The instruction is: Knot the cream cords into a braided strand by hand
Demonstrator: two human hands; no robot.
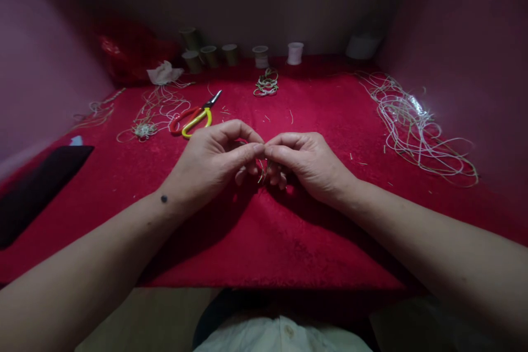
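My left hand (216, 157) and my right hand (303, 159) meet fingertip to fingertip over the middle of the red cloth (256, 231). Both are closed in a pinch on a small piece of thin cord (262, 169), red and pale, that hangs between the fingers. Most of the cord piece is hidden by the fingers. Scissors (196, 115) with one red and one yellow handle lie a little beyond my left hand.
A tangle of pale cords (412, 126) lies at the right. Loose cords and a small knotted piece (144, 130) lie at the left. A cord bundle (266, 83) and several spools (231, 54) stand at the back. A dark flat object (37, 187) is at the left edge.
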